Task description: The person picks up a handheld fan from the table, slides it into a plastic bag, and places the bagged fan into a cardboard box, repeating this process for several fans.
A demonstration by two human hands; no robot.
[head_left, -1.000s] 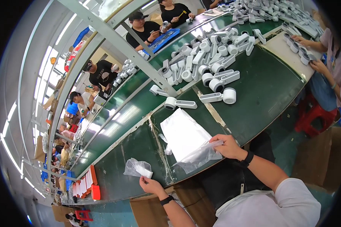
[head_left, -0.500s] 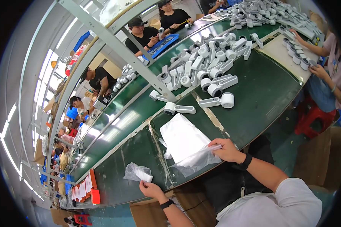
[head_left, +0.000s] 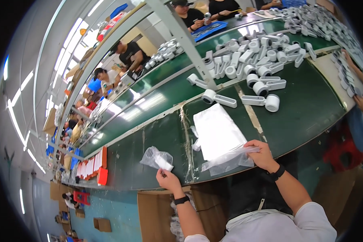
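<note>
My left hand (head_left: 170, 180) is closed at the near end of a small white piece in a clear plastic bag (head_left: 151, 155), its fingertips pinched together. Much of that piece is wrapped in crinkled film, so its kind does not show. Over to the right, my right hand (head_left: 263, 155) pinches the edge of a clear plastic bag (head_left: 230, 162). This bag lies across the near end of a stack of white sheets or flat bags (head_left: 218, 131) on the green table (head_left: 129, 161). A crumpled white scrap (head_left: 196, 146) rests against the stack's left side.
White handheld fans (head_left: 217, 99) lie beyond the stack, with a big heap (head_left: 246, 52) behind. A metal post (head_left: 185, 40) rises from the table. Orange boxes (head_left: 103, 175) stand at left, an open carton (head_left: 153, 209) below. Co-workers sit across; another's hands (head_left: 359, 103) are at right.
My view has swung left and down, so the table and heap appear farther right and higher. Both hands keep their closed grips beside the same bags, with little other movement.
</note>
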